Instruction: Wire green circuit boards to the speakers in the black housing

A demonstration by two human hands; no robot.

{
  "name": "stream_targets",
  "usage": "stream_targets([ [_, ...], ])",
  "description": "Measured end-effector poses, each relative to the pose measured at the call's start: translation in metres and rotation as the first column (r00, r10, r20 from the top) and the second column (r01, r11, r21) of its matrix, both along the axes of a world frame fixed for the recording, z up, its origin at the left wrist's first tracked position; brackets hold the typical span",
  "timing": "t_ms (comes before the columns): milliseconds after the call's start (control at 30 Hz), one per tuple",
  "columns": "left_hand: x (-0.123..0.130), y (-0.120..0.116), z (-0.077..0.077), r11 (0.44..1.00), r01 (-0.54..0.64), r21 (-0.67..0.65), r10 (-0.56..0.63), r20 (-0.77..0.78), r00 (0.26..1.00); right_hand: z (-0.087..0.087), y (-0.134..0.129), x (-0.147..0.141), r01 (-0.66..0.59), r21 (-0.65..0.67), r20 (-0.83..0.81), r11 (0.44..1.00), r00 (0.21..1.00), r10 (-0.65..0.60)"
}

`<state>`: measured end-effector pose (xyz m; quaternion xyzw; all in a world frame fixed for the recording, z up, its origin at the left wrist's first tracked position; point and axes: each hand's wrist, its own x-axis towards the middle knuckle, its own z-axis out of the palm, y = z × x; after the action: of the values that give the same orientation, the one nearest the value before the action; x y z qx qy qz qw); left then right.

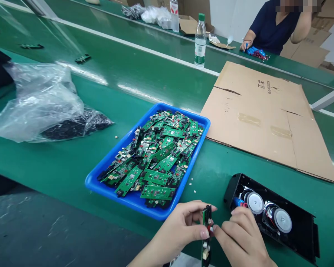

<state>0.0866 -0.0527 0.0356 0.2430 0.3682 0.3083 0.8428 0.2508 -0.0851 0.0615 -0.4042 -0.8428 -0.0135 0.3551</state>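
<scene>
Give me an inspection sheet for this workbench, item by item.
Surface: green bench top, a few small white bits near the tray.
Job's things: small circuit board held edge-on by both hands; black speaker housing lying open, two round drivers inside.
Clutter: blue tray heaped with green boards; clear plastic bag of black parts; flattened cardboard; water bottle.
Grippers: left hand and right hand both pinch the board.
Cables: red wire inside the housing.
Surroundings: another person's hand at the far bench, cartons behind.
</scene>
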Motion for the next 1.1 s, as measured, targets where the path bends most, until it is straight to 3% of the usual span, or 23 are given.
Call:
stream_targets([
  [200, -0.004, 0.004, 0.007, 0.986, 0.135, 0.097, -0.125, -0.107, 0.986, 0.002, 0.001, 0.003, -0.05, 0.014, 0.03, 0.999, 0.998, 0.05],
  [500, -0.005, 0.01, 0.006, 0.968, 0.145, 0.203, -0.108, -0.182, 0.977, -0.007, 0.004, -0.003, -0.038, 0.044, -0.066, 0.998, 0.997, 0.041],
  [733, -0.005, 0.007, 0.013, 0.921, 0.197, 0.335, -0.092, -0.306, 0.948, -0.008, 0.004, -0.001, -0.019, 0.045, -0.121, 0.999, 0.992, 0.024],
  [833, -0.002, 0.002, 0.008, 0.948, 0.157, 0.276, -0.073, -0.292, 0.954, -0.01, 0.004, -0.002, -0.026, 0.035, -0.13, 0.999, 0.991, 0.03],
  [933, 0.001, -0.003, 0.0, 0.977, 0.115, 0.181, -0.081, -0.184, 0.979, -0.007, 0.0, 0.002, 0.003, 0.055, -0.103, 0.998, 0.995, 0.003],
  [1000, 0.001, -0.007, -0.002, 0.984, 0.118, 0.13, -0.104, -0.106, 0.989, 0.0, -0.006, 0.013, 0.038, 0.068, -0.11, 0.997, 0.993, -0.03],
  [1100, 0.001, -0.011, -0.003, 0.983, 0.146, 0.108, -0.131, -0.131, 0.983, 0.012, -0.016, 0.043, 0.173, -0.009, -0.152, 0.985, 0.973, -0.172],
])
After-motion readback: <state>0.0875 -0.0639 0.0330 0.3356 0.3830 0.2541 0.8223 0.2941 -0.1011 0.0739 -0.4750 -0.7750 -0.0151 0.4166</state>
